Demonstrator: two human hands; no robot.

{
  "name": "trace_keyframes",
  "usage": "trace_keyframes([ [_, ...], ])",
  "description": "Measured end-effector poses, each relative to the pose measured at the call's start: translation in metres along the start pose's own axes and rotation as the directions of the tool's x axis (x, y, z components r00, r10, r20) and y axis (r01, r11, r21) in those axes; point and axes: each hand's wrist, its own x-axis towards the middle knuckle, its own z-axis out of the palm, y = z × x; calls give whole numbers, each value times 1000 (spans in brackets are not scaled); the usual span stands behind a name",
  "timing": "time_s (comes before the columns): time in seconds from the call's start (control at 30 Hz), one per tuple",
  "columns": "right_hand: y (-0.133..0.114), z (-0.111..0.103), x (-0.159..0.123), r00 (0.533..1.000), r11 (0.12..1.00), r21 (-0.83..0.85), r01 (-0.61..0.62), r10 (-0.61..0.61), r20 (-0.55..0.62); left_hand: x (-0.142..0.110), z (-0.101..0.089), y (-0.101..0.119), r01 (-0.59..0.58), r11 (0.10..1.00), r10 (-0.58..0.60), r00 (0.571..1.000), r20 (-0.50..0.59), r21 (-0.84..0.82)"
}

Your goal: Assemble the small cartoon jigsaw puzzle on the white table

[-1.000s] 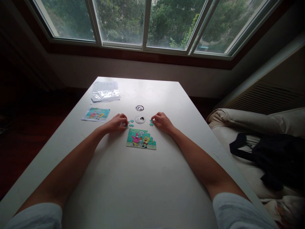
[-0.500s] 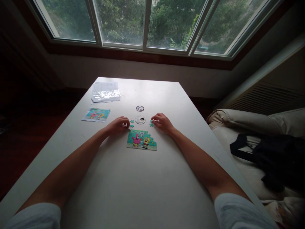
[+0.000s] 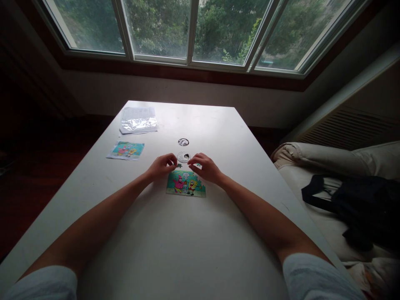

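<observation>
A partly assembled jigsaw puzzle (image 3: 184,185) of cartoon figures lies flat on the white table, its upper right edge ragged and partly behind my right hand. My left hand (image 3: 161,166) is at its upper left corner, thumb and fingers pinched on a small dark green puzzle piece (image 3: 179,166). Facing it, my right hand (image 3: 206,167) hovers over the upper right corner, thumb and index finger apart with nothing visible held. Through that gap shows a loose teal puzzle piece (image 3: 198,165), apparently on the table.
Two round discs, a silvery one (image 3: 183,157) and a smaller dark-rimmed one (image 3: 183,142), lie beyond my hands. To the left are a reference picture (image 3: 126,150) and papers in a clear plastic sleeve (image 3: 139,121). A black bag (image 3: 365,208) rests on the cushioned seat at right.
Both hands have moved inward toward each other above the puzzle. A piece now shows at my left fingertips. The loose pieces beside my left hand are now covered by it.
</observation>
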Motion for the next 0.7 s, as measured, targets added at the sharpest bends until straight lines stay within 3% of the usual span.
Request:
trace_keyframes([
  [0.13,-14,6,1,1000,1000,25,17,-17,5,-2,8,8,-3,999,2,999,-36,-38],
  [0.37,-8,5,-1,996,999,43,-9,6,84,-7,11,16,22,976,-17,1000,-23,218],
  [0.57,-7,-1,0,929,980,110,164,-191,318,-6,9,13,-180,927,141,980,141,328],
  [0.7,-8,-1,0,917,982,92,162,-184,355,-6,7,10,-240,898,181,965,188,369],
])
